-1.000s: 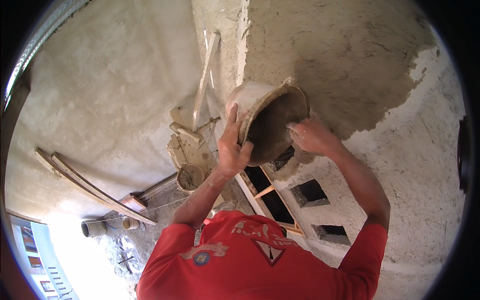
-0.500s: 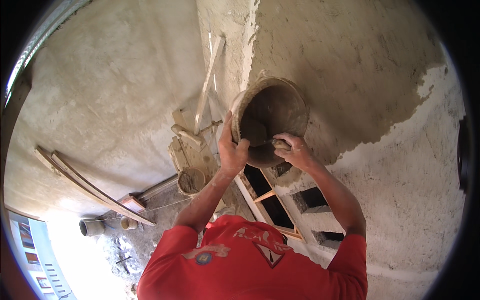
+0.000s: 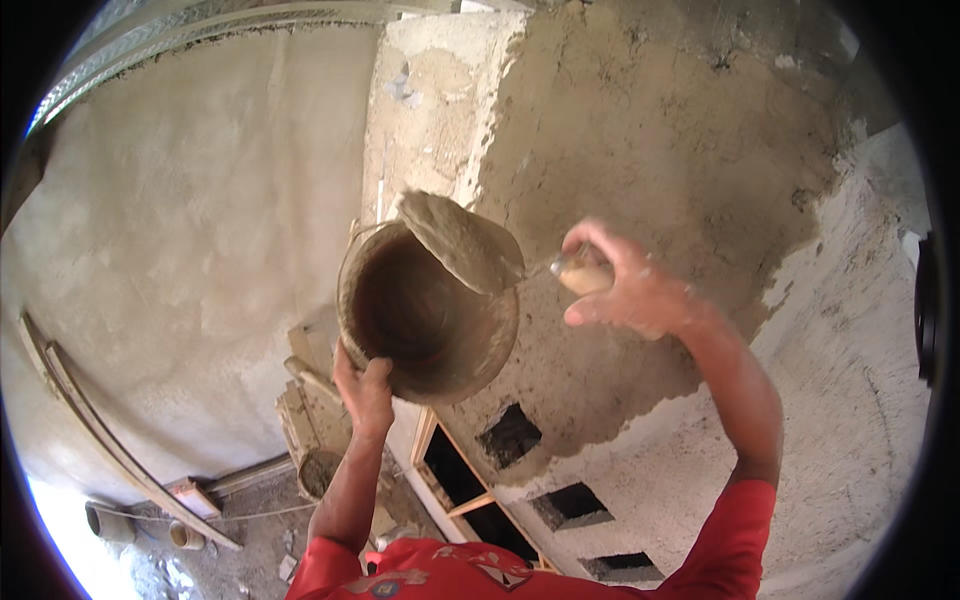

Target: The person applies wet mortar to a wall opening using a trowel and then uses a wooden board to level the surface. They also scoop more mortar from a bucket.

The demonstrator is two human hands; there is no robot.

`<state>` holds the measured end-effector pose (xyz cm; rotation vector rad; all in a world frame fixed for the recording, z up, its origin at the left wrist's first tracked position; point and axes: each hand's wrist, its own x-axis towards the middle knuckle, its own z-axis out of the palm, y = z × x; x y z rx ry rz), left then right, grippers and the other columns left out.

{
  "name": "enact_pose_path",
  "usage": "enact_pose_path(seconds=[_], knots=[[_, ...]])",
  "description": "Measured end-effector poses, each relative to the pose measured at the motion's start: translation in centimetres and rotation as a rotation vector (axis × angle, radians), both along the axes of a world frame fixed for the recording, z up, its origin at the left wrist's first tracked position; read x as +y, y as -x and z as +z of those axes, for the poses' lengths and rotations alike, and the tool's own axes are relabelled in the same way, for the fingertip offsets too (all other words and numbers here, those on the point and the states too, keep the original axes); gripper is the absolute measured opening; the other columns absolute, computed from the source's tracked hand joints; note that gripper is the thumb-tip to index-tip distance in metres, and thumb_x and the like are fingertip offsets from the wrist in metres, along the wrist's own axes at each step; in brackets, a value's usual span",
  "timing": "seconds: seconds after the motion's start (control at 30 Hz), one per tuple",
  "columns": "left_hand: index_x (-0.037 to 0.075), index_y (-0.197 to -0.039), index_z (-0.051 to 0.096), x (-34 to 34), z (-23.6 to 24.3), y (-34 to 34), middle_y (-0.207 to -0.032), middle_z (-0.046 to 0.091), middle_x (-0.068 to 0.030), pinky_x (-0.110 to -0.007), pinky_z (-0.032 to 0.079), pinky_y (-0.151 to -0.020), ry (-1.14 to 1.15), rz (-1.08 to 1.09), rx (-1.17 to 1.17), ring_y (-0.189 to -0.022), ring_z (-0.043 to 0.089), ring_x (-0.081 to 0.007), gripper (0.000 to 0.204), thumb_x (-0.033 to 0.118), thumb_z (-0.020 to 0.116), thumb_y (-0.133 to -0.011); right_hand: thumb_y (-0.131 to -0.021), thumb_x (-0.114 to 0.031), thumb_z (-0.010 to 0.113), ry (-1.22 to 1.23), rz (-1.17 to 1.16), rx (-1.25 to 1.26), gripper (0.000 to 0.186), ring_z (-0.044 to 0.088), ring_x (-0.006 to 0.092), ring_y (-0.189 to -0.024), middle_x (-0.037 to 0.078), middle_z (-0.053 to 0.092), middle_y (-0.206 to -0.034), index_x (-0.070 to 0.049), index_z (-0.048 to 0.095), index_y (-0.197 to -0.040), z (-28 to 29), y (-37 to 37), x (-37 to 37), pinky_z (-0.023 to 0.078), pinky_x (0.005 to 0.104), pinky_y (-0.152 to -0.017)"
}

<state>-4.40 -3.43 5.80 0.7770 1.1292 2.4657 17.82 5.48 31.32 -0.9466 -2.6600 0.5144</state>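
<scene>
My left hand (image 3: 364, 390) is closed on the lower left rim of a mortar-stained bucket (image 3: 480, 350), thumb over the edge. The bucket is tilted so its dark inside shows, with wet mortar smeared on the walls. In my right hand (image 3: 632, 285) is the wooden handle of a trowel (image 3: 505, 262), fingers wrapped round it. A thick lump of wet mortar (image 3: 445, 235) lies on the trowel's blade, which is over the bucket's upper right rim. Beyond the bucket rises the wall (image 3: 640, 150), coated with damp brown mortar.
Rectangular openings (image 3: 572, 505) pierce the wall at lower right, beside a wooden frame (image 3: 470, 505). Curved-looking boards (image 3: 110, 440) lean on the left wall. Below stand another bucket (image 3: 318, 472), a wooden plank platform (image 3: 300, 415) and containers (image 3: 110, 522) on the floor.
The trowel has come up out of the bucket with mortar on its blade. My right hand has moved up and right, while my left hand and the bucket have shifted left.
</scene>
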Motion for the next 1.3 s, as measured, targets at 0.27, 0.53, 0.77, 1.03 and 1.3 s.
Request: enact_pose_path(seconds=[0.27,0.53,0.77,1.03,1.3], knots=[[-0.004,-0.121,0.052,-2.2,-2.6,3.7,-0.105,0.061,-0.0095,-0.028,0.044,-0.087,0.187,0.107,-0.032,-0.093,0.057,-0.0172,0.053,-0.003,0.050,-0.068,-0.081,-0.023,0.071,0.119,0.116,0.199,0.049,0.057,0.0141,-0.060,0.010,0.060,-0.077,0.001,0.055,-0.121,10.5,3.0,1.6,0.051,0.0257,-0.049],[-0.004,-0.121,0.052,-2.9,-7.0,4.7,-0.106,0.061,-0.0115,-0.030,0.044,-0.089,0.310,0.070,-0.049,-0.096,0.058,-0.0196,0.056,-0.002,0.050,-0.066,-0.091,-0.026,0.062,-0.305,-0.563,0.411,0.039,0.053,0.0101,-0.060,0.005,0.058,-0.076,-0.005,0.055,-0.124,14.1,-4.8,9.2,0.046,0.0268,-0.050],[-0.004,-0.121,0.052,-1.4,-7.2,2.9,-0.106,0.061,-0.0106,-0.029,0.045,-0.088,0.404,-0.028,-0.060,-0.095,0.058,-0.0187,0.055,-0.002,0.051,-0.066,-0.087,-0.029,0.065,-0.538,-0.609,0.277,0.045,0.055,0.0110,-0.061,0.009,0.059,-0.089,-0.002,0.055,-0.122,6.9,-7.2,4.4,0.049,0.0255,-0.055],[-0.004,-0.127,0.049,-0.2,-7.7,-1.3,-0.109,0.063,-0.0095,-0.029,0.048,-0.086,0.274,-0.137,0.000,-0.097,0.059,-0.0168,0.056,-0.002,0.053,-0.072,-0.086,-0.036,0.067,0.332,-0.420,-0.171,0.068,0.064,0.0197,-0.093,0.023,0.044,-0.131,-0.001,0.042,-0.138,-11.7,-6.0,-0.2,0.056,0.0314,-0.069],[-0.005,-0.137,0.041,-1.7,-8.4,-5.5,-0.119,0.060,-0.0155,-0.031,0.040,-0.099,0.329,-0.139,0.129,-0.111,0.055,-0.0202,0.067,0.000,0.050,-0.071,-0.089,-0.013,0.058,1.210,-0.231,0.150,0.047,0.062,0.0213,-0.074,0.014,0.058,-0.092,-0.005,0.042,-0.132,-24.2,-3.5,-2.5,0.054,0.0331,-0.059]])
